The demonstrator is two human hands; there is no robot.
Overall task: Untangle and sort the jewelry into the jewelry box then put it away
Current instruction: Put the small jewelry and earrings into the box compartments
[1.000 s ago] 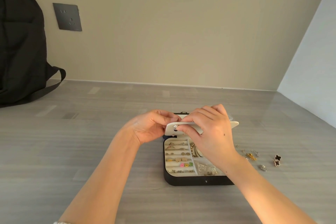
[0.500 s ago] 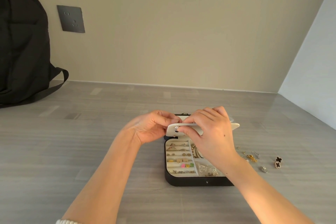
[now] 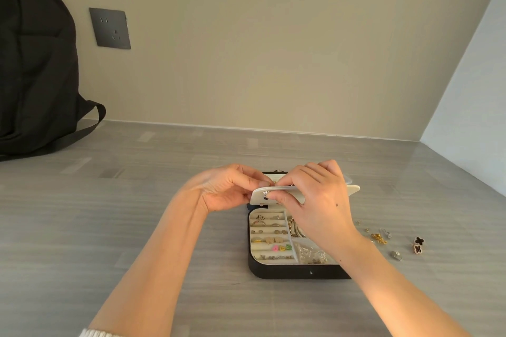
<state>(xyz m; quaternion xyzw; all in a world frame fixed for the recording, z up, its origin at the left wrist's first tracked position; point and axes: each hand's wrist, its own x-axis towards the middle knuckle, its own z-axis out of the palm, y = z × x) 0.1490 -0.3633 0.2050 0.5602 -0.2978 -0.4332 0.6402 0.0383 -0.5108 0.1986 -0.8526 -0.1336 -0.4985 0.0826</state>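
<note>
Nearest to the worktop's (image 3: pixel 109 227) front edge, the two forearms reach forward. Between them the jewelry box (image 3: pixel 301 272) lies open on the worktop. Its left compartments hold rows of rings and studs, and its right ones hold chains.

Over the far half of the box, both hands hold a cream panel (image 3: pixel 353 189). Its long axis runs left to right, parallel with the front edge. The right hand (image 3: pixel 320 200) pinches the panel, thumb under and fingers curled over the top. The left hand (image 3: pixel 232 189) pinches at the panel's left end. I cannot tell whether a small piece is also between its fingertips.

The loose pieces (image 3: pixel 379 238) lie on the worktop just right of the box, beside the right forearm. I judge that the right hand is therefore the nearer one for the next pick.

Farther away, at the far left corner, a black backpack (image 3: pixel 27 63) leans on the wall, beside a dark socket (image 3: pixel 109 28).
</note>
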